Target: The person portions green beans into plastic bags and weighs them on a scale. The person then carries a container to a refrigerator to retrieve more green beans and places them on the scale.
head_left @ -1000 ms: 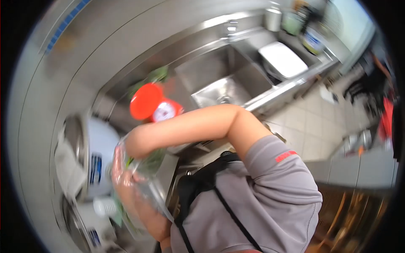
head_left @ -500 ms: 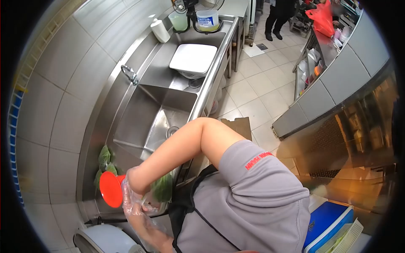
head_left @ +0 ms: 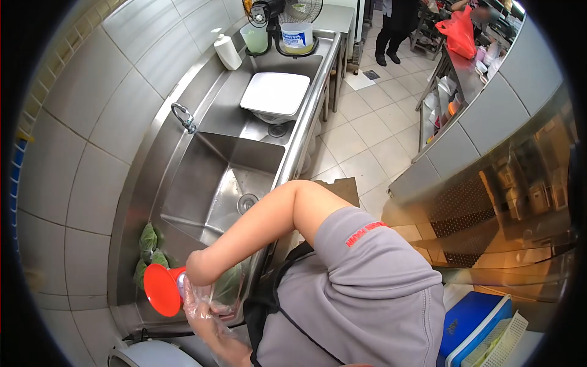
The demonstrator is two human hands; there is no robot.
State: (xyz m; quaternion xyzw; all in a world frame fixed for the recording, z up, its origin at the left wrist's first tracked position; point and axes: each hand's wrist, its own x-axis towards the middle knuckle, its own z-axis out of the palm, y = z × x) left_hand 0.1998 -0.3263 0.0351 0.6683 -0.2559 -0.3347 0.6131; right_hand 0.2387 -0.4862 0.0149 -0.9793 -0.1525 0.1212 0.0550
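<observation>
My right hand (head_left: 199, 275) is bent sharply at the wrist, and its fingers are hidden below the forearm. My left hand (head_left: 203, 315), in clear thin plastic, is closed just beneath it; what it grips is hidden. A red funnel-shaped thing (head_left: 161, 290) with a wide round mouth is at the hands, its narrow end against the fingers. I cannot tell which hand supports it. Partly under my right forearm lies a clear plastic bag of green vegetables (head_left: 227, 286). Bagged leafy greens (head_left: 148, 242) rest on the steel counter beside the wall.
A steel sink (head_left: 214, 183) with a curved tap (head_left: 183, 116) lies beyond my right arm. A white-lidded tub (head_left: 275, 93) stands in the far basin. A white rounded container (head_left: 156, 356) is at the bottom left, a blue box (head_left: 474, 327) behind me. A person (head_left: 394, 30) stands far off.
The view has shifted slightly. My right wrist has come down over the left hand, and less of the bagged vegetables' green shows. The red funnel-shaped thing sits slightly lower in view.
</observation>
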